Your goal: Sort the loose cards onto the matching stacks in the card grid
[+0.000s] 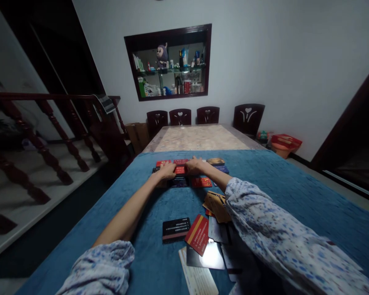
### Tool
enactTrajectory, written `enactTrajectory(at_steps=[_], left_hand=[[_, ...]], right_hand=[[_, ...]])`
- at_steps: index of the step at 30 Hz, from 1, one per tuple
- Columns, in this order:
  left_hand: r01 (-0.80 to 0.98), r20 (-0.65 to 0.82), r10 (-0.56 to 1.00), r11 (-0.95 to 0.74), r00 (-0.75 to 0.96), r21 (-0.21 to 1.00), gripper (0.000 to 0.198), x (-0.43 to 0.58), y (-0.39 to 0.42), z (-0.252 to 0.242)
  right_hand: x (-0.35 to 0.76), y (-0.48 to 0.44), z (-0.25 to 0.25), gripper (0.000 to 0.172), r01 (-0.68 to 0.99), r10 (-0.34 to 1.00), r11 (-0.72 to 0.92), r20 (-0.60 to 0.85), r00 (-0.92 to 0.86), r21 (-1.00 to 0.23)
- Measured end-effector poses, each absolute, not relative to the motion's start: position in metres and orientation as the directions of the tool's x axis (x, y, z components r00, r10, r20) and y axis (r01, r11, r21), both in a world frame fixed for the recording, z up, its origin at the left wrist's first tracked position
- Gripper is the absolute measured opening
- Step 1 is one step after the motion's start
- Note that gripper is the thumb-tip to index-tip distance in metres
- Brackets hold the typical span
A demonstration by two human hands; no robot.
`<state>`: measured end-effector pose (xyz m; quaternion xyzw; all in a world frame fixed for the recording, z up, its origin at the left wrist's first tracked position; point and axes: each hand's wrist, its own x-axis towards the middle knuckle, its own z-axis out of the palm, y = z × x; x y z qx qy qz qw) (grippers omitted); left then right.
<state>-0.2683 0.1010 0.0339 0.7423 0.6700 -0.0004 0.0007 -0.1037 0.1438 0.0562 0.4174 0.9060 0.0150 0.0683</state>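
Both arms reach forward over the blue cloth. A red card [180, 169] lies between my hands among cards laid out in rows. My left hand [167, 170] has its fingers closed at the card's left edge, and my right hand [194, 165] closes on its right edge. Beyond it is another red card [180, 162]. Nearer are a dark card [178, 182] and a red card with a gold design [202, 182]. A gold card [215, 161] and a blue card [223, 169] lie to the right. My hands cover parts of several cards.
Closer to me lie loose cards: a black card [176, 230], a red one with a yellow stripe [198, 234], a white one [198, 273] and gold ones [217, 206]. My right sleeve hides some. Chairs [208, 115] stand beyond the table; a railing [53, 123] is left.
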Motion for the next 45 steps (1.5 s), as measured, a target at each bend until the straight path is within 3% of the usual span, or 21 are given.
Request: enactTrajectory(at_steps=[17, 28, 35, 40, 45], left_hand=[[0.98, -0.113, 0.978, -0.183, 0.173, -0.078, 0.028, -0.268, 0.11, 0.041], [0.99, -0.119, 0.987, -0.117, 0.108, -0.075, 0.034, -0.262, 0.107, 0.04], [0.991, -0.087, 0.991, -0.11, 0.103, -0.077, 0.036, -0.262, 0.096, 0.043], [0.989, 0.015, 0.991, -0.133, 0.134, -0.062, 0.039, -0.266, 0.081, 0.038], [0.981, 0.087, 0.977, -0.192, 0.193, -0.027, 0.035, -0.259, 0.058, 0.031]], right_hand=[[-0.12, 0.162, 0.048, 0.037, 0.792, 0.787, 0.607, -0.194, -0.586, 0.071], [-0.116, 0.158, 0.052, 0.04, 0.783, 0.781, 0.617, -0.179, -0.598, 0.078], [-0.103, 0.148, 0.063, 0.038, 0.756, 0.76, 0.648, -0.154, -0.632, 0.091], [-0.085, 0.138, 0.071, 0.045, 0.723, 0.732, 0.682, -0.098, -0.675, 0.11], [-0.061, 0.124, 0.073, 0.039, 0.667, 0.679, 0.734, -0.092, -0.729, 0.126]])
